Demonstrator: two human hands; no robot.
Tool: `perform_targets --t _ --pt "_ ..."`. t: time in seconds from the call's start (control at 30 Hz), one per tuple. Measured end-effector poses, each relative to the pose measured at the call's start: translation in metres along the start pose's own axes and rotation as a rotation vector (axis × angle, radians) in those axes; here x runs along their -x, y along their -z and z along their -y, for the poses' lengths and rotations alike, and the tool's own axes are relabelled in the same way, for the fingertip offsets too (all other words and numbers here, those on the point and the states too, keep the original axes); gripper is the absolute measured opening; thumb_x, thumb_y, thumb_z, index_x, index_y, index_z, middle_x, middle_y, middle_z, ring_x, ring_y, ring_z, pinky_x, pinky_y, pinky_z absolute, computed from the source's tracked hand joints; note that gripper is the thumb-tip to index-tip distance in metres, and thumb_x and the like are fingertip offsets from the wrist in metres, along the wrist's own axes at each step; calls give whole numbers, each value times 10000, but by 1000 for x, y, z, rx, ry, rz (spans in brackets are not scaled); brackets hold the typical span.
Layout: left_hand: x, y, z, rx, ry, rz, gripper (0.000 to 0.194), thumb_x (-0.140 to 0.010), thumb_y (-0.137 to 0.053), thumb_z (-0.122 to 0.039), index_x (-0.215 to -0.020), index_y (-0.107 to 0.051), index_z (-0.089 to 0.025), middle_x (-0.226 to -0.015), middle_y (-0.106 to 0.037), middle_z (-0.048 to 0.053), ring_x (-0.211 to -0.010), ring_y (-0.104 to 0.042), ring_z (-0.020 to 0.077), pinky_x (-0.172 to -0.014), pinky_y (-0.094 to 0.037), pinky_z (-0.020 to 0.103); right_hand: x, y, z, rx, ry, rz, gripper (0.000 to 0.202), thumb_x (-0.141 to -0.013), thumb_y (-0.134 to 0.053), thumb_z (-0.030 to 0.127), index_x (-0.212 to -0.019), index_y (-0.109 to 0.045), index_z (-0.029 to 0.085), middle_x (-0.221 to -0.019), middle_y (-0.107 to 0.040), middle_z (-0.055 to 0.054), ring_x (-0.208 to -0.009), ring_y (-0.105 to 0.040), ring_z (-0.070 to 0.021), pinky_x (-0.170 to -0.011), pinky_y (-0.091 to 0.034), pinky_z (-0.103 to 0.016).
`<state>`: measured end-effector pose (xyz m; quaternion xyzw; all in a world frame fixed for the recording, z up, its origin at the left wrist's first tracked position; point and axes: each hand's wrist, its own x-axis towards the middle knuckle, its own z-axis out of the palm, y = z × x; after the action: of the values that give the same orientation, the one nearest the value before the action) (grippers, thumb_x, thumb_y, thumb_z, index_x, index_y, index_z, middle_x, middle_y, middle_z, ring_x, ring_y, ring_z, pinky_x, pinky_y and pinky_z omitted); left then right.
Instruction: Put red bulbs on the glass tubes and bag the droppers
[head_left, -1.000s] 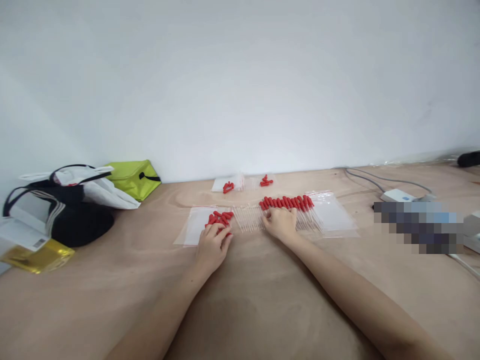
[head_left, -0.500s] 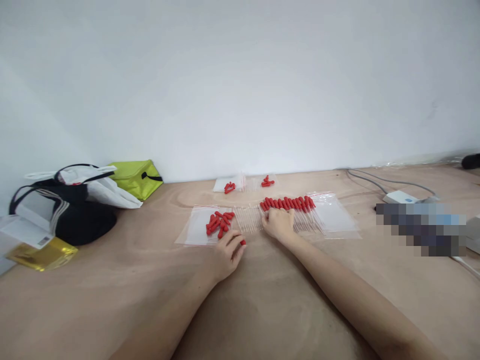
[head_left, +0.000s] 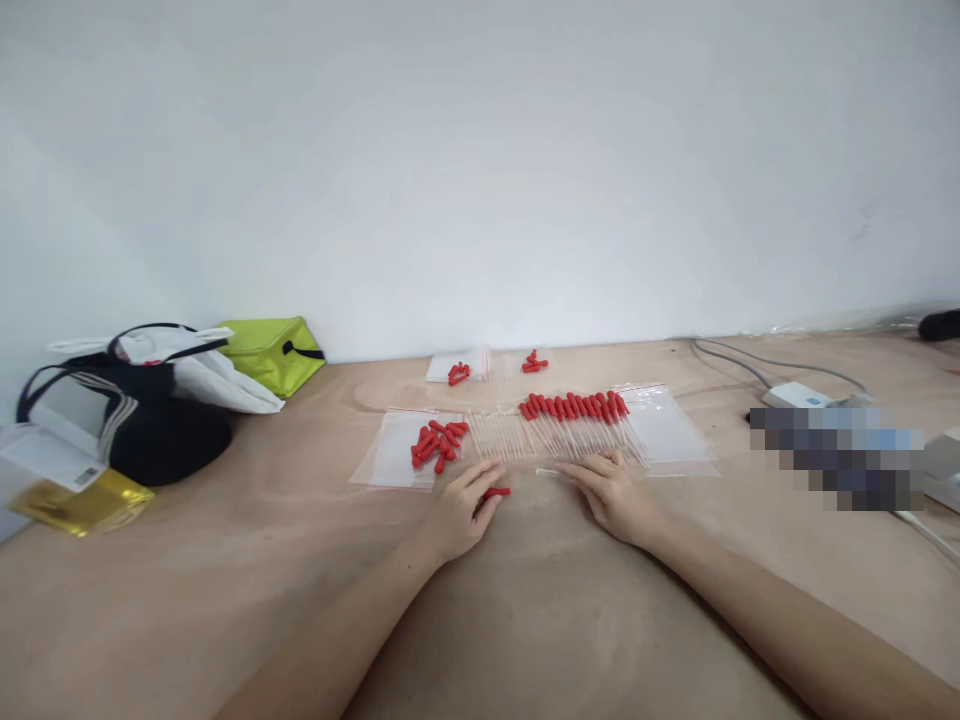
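Observation:
My left hand [head_left: 466, 508] holds a small red piece [head_left: 498, 492] between thumb and fingers, its end pointing right. Facing it, my right hand [head_left: 611, 492] has a thin white stick [head_left: 550, 471] at its fingertips, pointing left. Several loose red pieces [head_left: 429, 447] lie on a clear plastic bag [head_left: 391, 452] beyond my left hand. Bare white sticks [head_left: 499, 436] lie side by side in the middle. To their right, a row of sticks with red tops [head_left: 574, 406] reaches to another clear bag [head_left: 675, 435].
At the wall are two small groups of red pieces [head_left: 459, 374] on bags. On the left stand a black bag [head_left: 169, 435], a lime-green bag [head_left: 270, 355] and a gold packet [head_left: 86, 503]. A white adapter [head_left: 799, 396] with cables and a blurred item lie right.
My right hand has drawn back from the sticks towards me and to the right, with one stick now at its fingers. The red piece in my left hand now shows more fully.

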<state>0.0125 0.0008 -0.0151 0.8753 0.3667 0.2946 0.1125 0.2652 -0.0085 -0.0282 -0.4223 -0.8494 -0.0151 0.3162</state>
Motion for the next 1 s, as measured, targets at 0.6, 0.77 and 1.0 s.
perform_targets --t 0.6,0.77,1.0 --pt "-11 1 -11 -106 3 -31 109 -831 -502 -203 -828 -611 -212 -829 -677 -4 -864 -592 172 -986 -258 457 -19 -6 24 35 21 46 212 -855 -425 224 -851 -636 213 -779 -623 -27 -749 -512 -136 -693 -213 -314" --pt "-11 2 -14 -67 49 -41 85 -827 -508 -214 -804 -590 -210 -799 -673 -19 -795 -605 153 -1001 -187 476 -18 -6 24 4 13 29 231 -866 -406 221 -849 -637 214 -788 -638 -19 -716 -535 -121 -697 -211 -313" --pt "-10 -4 -17 13 189 -90 110 -820 -492 -246 -789 -589 -205 -766 -682 -12 -720 -608 156 -885 -338 427 -18 -9 24 3 50 -20 219 -857 -418 207 -914 -629 231 -780 -632 -2 -691 -540 -99 -696 -230 -296"
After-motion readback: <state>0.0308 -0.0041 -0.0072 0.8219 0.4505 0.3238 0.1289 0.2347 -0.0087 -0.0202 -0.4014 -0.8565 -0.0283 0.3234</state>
